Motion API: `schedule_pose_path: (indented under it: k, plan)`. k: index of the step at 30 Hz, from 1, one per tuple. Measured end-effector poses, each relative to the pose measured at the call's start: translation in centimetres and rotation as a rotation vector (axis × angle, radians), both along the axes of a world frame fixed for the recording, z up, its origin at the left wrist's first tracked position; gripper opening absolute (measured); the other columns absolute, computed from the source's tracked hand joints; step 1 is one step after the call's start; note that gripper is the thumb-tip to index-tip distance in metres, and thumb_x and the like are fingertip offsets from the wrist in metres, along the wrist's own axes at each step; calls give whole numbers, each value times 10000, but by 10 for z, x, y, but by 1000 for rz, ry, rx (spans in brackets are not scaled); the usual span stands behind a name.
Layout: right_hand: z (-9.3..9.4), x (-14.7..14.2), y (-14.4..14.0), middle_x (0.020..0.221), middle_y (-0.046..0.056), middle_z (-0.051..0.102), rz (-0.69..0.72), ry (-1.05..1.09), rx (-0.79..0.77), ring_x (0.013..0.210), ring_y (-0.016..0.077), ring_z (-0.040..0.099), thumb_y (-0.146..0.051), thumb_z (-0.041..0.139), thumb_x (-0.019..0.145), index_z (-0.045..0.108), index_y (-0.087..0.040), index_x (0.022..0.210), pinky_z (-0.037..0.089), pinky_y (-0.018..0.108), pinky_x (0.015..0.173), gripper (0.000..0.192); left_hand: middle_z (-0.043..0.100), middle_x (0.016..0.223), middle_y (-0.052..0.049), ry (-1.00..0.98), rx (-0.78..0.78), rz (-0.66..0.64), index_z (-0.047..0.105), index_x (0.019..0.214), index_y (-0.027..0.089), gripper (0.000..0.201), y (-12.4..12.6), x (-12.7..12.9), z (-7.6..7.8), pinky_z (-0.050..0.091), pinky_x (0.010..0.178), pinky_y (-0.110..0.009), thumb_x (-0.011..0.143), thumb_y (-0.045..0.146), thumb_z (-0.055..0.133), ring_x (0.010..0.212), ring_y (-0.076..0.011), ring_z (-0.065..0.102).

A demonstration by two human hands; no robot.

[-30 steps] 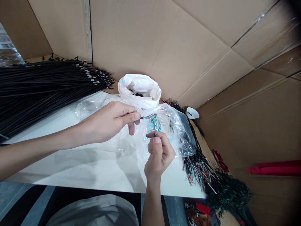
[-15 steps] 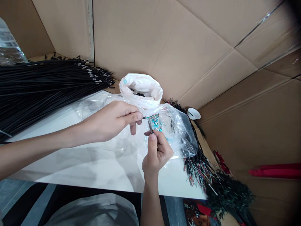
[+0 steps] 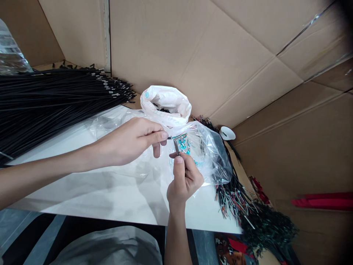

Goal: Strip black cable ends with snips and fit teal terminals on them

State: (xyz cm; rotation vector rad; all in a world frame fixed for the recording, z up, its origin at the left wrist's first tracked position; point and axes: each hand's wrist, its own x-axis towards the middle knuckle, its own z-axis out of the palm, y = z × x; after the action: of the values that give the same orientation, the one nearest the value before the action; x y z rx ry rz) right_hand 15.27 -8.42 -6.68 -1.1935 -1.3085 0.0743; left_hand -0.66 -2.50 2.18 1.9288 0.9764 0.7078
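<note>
My left hand (image 3: 129, 141) pinches the end of a thin black wire (image 3: 168, 138) between thumb and forefinger. My right hand (image 3: 184, 178) pinches a small thin metal part (image 3: 175, 147) upright, its tip meeting the wire's bare end. Both hands work above a white table (image 3: 96, 195). Just behind them lies a clear plastic bag (image 3: 209, 154) holding small teal parts (image 3: 184, 144).
A big bundle of black wires (image 3: 49, 99) lies at the left. A white bag (image 3: 165, 103) with dark bits stands behind the hands. A small white cup (image 3: 226, 133) and a heap of finished wires (image 3: 237, 195) sit at the right. Cardboard walls (image 3: 193, 48) enclose the table.
My right hand has moved up and slightly left, bringing the small metal part to the wire end. My left hand stays almost still.
</note>
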Motion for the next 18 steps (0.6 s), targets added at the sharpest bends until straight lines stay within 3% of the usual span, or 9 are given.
schedule_pose_path:
  k: [8, 18]
  plan:
    - [0, 2, -3, 561, -34, 529, 18, 2, -9, 496, 107, 453, -334, 558, 978, 695, -167, 817, 373, 253, 502, 269, 624, 624, 9, -6, -14, -13, 699, 728, 159, 378, 0, 0, 0, 338, 628, -262, 1003, 323, 500, 646, -133, 527]
    - [-2, 6, -4, 568, -26, 554, -8, -79, 13, 531, 131, 543, -292, 566, 961, 693, -178, 843, 414, 261, 514, 207, 648, 666, 13, -3, -21, -27, 696, 715, 142, 395, 1, 0, 0, 317, 590, -253, 1017, 311, 505, 583, -100, 474]
